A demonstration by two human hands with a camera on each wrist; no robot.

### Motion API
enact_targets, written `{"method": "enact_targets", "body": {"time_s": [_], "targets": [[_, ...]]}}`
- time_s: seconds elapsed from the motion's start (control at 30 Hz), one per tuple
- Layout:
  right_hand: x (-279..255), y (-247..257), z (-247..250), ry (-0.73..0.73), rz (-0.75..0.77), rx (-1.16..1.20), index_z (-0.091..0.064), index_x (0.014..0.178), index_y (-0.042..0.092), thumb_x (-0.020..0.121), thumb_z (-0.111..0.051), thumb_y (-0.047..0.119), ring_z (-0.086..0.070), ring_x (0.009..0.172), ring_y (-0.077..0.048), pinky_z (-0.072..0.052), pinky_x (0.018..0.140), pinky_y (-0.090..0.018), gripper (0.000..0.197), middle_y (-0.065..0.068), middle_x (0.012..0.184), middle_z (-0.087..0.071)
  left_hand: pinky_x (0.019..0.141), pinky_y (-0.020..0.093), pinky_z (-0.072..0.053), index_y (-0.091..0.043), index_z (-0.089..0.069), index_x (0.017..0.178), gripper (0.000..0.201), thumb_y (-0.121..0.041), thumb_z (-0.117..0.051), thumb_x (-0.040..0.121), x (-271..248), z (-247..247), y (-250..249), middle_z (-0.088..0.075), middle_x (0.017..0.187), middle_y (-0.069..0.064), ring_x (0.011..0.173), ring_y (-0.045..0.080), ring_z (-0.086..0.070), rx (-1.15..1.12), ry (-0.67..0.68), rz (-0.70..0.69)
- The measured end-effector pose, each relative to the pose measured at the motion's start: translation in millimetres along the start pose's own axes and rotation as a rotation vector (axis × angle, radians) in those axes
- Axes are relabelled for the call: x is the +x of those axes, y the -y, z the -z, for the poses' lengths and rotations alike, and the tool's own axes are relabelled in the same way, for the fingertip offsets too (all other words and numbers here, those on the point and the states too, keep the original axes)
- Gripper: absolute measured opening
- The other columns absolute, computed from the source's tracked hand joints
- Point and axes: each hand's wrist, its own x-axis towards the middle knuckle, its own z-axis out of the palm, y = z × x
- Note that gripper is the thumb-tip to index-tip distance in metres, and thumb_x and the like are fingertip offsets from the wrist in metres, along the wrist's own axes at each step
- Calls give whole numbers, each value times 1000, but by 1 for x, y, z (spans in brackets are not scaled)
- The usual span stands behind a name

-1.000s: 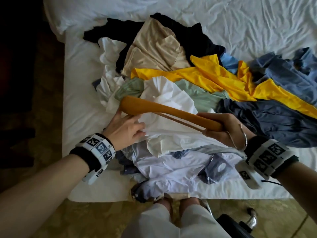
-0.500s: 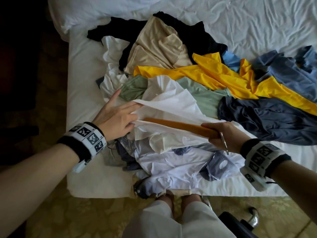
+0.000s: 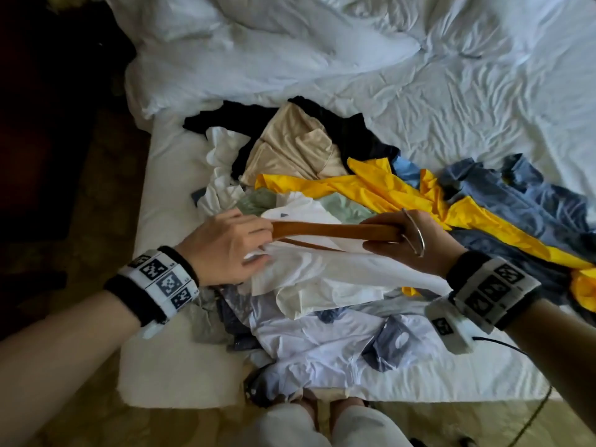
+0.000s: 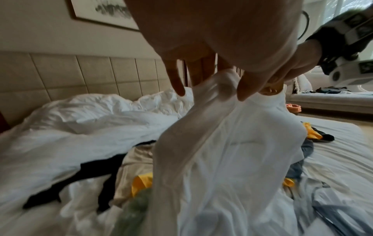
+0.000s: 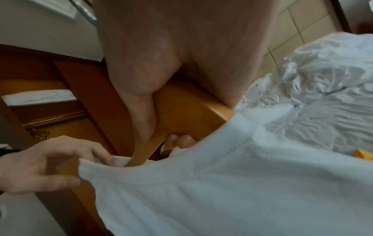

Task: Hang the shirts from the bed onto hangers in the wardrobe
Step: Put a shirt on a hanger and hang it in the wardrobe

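Observation:
A wooden hanger (image 3: 335, 231) (image 5: 181, 115) is held level above the clothes pile, and my right hand (image 3: 396, 235) grips its middle, where the metal hook (image 3: 414, 233) crosses the back of the hand. My left hand (image 3: 254, 243) pinches the white shirt (image 3: 322, 272) (image 4: 232, 151) (image 5: 232, 175) at the hanger's left end, bunching cloth between thumb and fingers (image 4: 179, 83). The shirt is lifted off the bed and hangs from the hanger. The hanger's left tip is hidden under my left hand.
Several shirts lie heaped on the white bed (image 3: 167, 175): beige (image 3: 290, 150), black (image 3: 354, 130), yellow (image 3: 387, 188), blue (image 3: 532, 201), pale lilac (image 3: 322, 343). A rumpled duvet (image 3: 290, 43) lies behind. My legs (image 3: 309, 424) stand at the bed's near edge. Dark wooden furniture (image 5: 60, 95) is to the left.
Both hands have risen with the hanger and the white shirt. My left hand went from lying flat on the cloth to pinching it at the hanger's left end.

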Motion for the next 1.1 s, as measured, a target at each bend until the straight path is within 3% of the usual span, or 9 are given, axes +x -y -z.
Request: {"method": "enact_targets", "body": {"time_s": [0.13,0.3,0.37,0.6,0.63,0.77,0.87,0.97,1.1], "targets": [[8,52,56,-34,46,-23,-74,105,20,81,-80,29,-59,68,1,-42,62,-11,26,11,75,-66,74,40,-50,-11,-68,99,16,-22,-63,90,14,59,-2,-66,99,4,87,23,-63,52,-176,-25],[11,141,134,-13,118,91,-73,95,8,86,-74,11,-56,53,0,-39,53,-11,9,9,62,-65,81,42,-49,-8,-61,116,35,-27,-65,87,44,151,-10,-59,110,6,99,25,-58,106,-378,44],[14,177,160,-36,152,45,-72,88,9,88,-73,14,-53,49,-3,-41,49,-20,5,6,61,-64,81,42,-49,-10,-59,116,38,-29,-70,86,54,188,-15,-58,110,4,99,24,-58,119,-445,70],[16,277,221,-91,295,13,-76,79,27,87,-74,18,-62,65,-19,-54,65,-36,11,-2,74,-73,82,44,-52,-16,-61,114,37,-37,-70,85,92,281,-52,-68,102,1,92,24,-63,132,-625,137],[14,290,227,-84,319,17,-76,84,22,86,-75,19,-63,68,-22,-55,68,-38,4,-6,79,-74,79,44,-53,-17,-61,114,36,-38,-68,85,98,291,-58,-68,100,2,89,24,-63,119,-629,175],[15,328,246,-128,382,10,-71,96,1,84,-77,15,-63,69,-24,-55,64,-33,19,-14,86,-74,71,40,-55,-28,-66,94,27,-48,-56,80,124,329,-74,-71,85,-2,80,23,-66,35,-700,310],[18,339,253,-192,394,-40,-71,96,4,82,-80,19,-68,70,-21,-58,68,-35,22,-10,83,-75,62,30,-47,-27,-68,92,17,-42,-64,85,134,347,-77,-70,80,-3,69,17,-60,69,-666,438],[17,334,259,-343,399,-115,-70,87,11,78,-82,31,-67,68,-14,-55,69,-34,25,-2,76,-72,62,32,-52,-22,-69,88,20,-41,-65,86,135,355,-73,-70,76,-2,70,20,-64,20,-666,515],[10,329,264,-510,504,20,-71,95,25,77,-80,39,-71,86,-11,-58,87,-38,25,5,91,-74,57,27,-49,-20,-68,79,19,-38,-64,84,134,361,-65,-67,68,-3,66,19,-65,-42,-678,592]]}}
